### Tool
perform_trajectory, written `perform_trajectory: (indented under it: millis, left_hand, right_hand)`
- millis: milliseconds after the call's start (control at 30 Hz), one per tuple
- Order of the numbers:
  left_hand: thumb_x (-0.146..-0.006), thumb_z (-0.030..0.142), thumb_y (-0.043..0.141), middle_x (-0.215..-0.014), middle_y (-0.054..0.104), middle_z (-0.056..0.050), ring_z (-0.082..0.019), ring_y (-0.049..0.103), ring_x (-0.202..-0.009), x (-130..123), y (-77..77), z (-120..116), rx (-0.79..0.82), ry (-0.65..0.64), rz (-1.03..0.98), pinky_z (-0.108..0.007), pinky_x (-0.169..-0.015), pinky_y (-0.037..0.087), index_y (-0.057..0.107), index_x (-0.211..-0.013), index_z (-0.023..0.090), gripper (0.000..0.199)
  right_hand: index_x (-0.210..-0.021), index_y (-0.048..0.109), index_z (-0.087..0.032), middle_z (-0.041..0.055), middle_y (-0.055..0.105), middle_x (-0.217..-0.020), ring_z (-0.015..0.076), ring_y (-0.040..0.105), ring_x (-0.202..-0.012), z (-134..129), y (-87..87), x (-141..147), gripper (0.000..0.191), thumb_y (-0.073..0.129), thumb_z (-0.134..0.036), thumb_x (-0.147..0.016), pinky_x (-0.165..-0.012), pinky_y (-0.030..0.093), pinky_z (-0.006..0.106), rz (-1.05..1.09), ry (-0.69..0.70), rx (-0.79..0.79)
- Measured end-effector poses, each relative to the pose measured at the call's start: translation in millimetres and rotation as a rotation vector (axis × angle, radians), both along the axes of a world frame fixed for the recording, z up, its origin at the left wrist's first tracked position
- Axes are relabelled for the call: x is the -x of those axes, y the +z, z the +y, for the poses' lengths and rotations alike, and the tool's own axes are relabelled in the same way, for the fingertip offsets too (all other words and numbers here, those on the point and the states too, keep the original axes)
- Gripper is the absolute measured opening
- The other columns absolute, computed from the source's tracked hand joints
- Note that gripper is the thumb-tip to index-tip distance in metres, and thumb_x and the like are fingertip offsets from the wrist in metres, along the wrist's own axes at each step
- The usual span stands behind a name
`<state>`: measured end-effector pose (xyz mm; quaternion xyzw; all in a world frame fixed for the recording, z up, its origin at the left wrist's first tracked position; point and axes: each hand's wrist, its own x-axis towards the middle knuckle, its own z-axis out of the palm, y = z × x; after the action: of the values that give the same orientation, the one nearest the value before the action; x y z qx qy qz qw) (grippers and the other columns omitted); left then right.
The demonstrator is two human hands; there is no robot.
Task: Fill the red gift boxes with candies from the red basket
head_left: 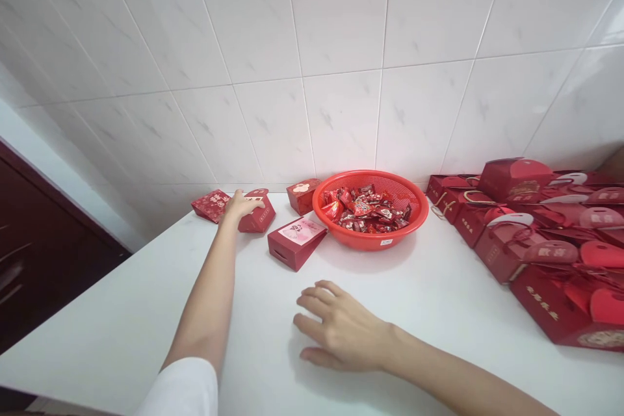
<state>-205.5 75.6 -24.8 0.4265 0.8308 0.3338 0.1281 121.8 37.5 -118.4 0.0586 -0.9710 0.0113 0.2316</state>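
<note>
At the far left part of the table, my left hand [240, 207] is closed on a dark red gift box [257, 220], its thumb side lying over the box's top; some fingers are hidden. Just left of that hand lies a patterned red box [210, 205]. My right hand [336, 328] is over the near middle of the table, palm down and fingers apart, holding nothing. Beyond it lies a red box with a pink picture panel [297, 232], beside a red plastic basket [370, 242] of wrapped candies [363, 208].
Another red box [303, 195] stands against the tiled wall [341, 123], left of the basket. Several red handled gift boxes [536, 299] crowd the right side of the white table [258, 338]. The table's left edge runs near a dark red cabinet [43, 240].
</note>
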Motion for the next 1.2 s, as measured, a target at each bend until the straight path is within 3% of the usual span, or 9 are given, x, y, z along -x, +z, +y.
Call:
perform_trajectory:
  millis: [67,167,300,433,667,767,867,1100,1200]
  left_hand:
    - [-0.082,0.032,0.072,-0.127,0.058,-0.023,-0.035,0.061,-0.110,-11.1,13.9,-5.0,-0.071,0.011,-0.065,-0.043,-0.081,0.052,0.020,-0.147,0.001,0.088]
    - [-0.081,0.033,0.069,-0.141,0.051,-0.018,-0.029,0.061,-0.116,-34.1,38.7,-14.5,-0.200,-0.148,-0.151,-0.036,-0.086,0.053,0.015,-0.154,0.015,0.092]
    - [-0.060,0.033,0.087,-0.146,0.050,-0.013,-0.033,0.048,-0.134,-75.8,56.7,-23.1,-0.367,-0.667,-0.226,-0.042,-0.108,0.044,0.024,-0.153,0.027,0.113]
    - [-0.065,0.030,0.088,-0.152,0.044,-0.010,-0.033,0.041,-0.141,-122.6,48.8,-25.2,-0.415,-1.057,-0.172,-0.045,-0.117,0.035,0.025,-0.153,0.035,0.108]
    - [-0.074,0.048,0.082,-0.161,0.028,-0.003,-0.034,0.034,-0.144,-163.1,34.2,-31.0,-0.394,-1.166,-0.243,-0.048,-0.115,0.037,0.034,-0.149,0.043,0.089]
    - [-0.092,0.047,0.063,-0.149,0.046,-0.004,-0.031,0.039,-0.141,-172.5,37.8,-36.0,-0.425,-1.141,-0.184,-0.044,-0.113,0.039,0.068,-0.113,0.030,0.028]
    - [-0.097,0.039,0.055,-0.143,0.052,-0.003,-0.029,0.045,-0.136,-182.7,40.1,-42.6,-0.218,-1.063,0.031,-0.039,-0.107,0.043,0.072,-0.078,0.022,0.031]
    - [-0.092,0.034,0.058,-0.141,0.048,-0.004,-0.029,0.052,-0.124,-198.2,28.3,-54.5,0.180,-1.047,0.340,-0.039,-0.097,0.045,0.070,-0.114,0.034,0.025]
    - [-0.094,0.035,0.053,-0.131,0.052,-0.005,-0.024,0.061,-0.104,-202.1,23.8,-53.5,0.246,-1.040,0.355,-0.034,-0.084,0.047,0.070,-0.108,0.031,0.022]
  right_hand:
    - [-0.107,0.061,-0.012,0.0164,0.065,-0.114,0.0286,0.057,-0.107,11.2,10.3,-4.5,0.031,0.054,-0.040,-0.096,-0.094,0.044,0.043,0.076,-0.084,0.092]
    - [-0.115,0.059,-0.016,0.0140,0.067,-0.113,0.0267,0.059,-0.104,27.0,29.7,-13.5,0.027,0.052,-0.035,-0.098,-0.090,0.046,0.042,0.231,-0.222,0.314]
    - [-0.107,0.058,-0.020,0.0080,0.068,-0.105,0.0215,0.062,-0.095,41.5,60.7,-27.8,0.022,0.053,-0.039,-0.098,-0.085,0.047,0.035,0.512,-0.391,0.642]
    - [-0.074,0.047,-0.020,0.0011,0.058,-0.074,0.0153,0.052,-0.069,51.9,88.8,-48.7,0.036,0.054,-0.049,-0.095,-0.066,0.041,0.027,0.676,-0.606,0.705]
    - [-0.065,0.036,-0.020,-0.0026,0.039,-0.059,0.0103,0.036,-0.055,64.3,105.3,-81.1,0.039,0.044,-0.042,-0.096,-0.050,0.026,0.024,0.551,-0.737,0.675]
    - [-0.068,0.042,-0.019,-0.0020,0.047,-0.061,0.0107,0.041,-0.055,65.5,103.6,-81.7,0.035,0.043,-0.037,-0.098,-0.052,0.027,0.024,0.317,-0.679,0.659]
    - [-0.070,0.045,-0.019,-0.0014,0.053,-0.063,0.0113,0.044,-0.056,65.3,99.9,-78.1,0.033,0.041,-0.033,-0.099,-0.053,0.027,0.024,0.094,-0.648,0.658]
    - [-0.068,0.049,-0.019,0.0001,0.055,-0.063,0.0110,0.041,-0.053,70.8,89.1,-74.8,0.034,0.041,-0.032,-0.099,-0.052,0.026,0.025,-0.121,-0.655,0.695]
    - [-0.069,0.052,-0.018,0.0009,0.058,-0.063,0.0118,0.048,-0.055,79.2,80.6,-72.4,0.036,0.041,-0.032,-0.099,-0.053,0.030,0.024,-0.207,-0.611,0.799]
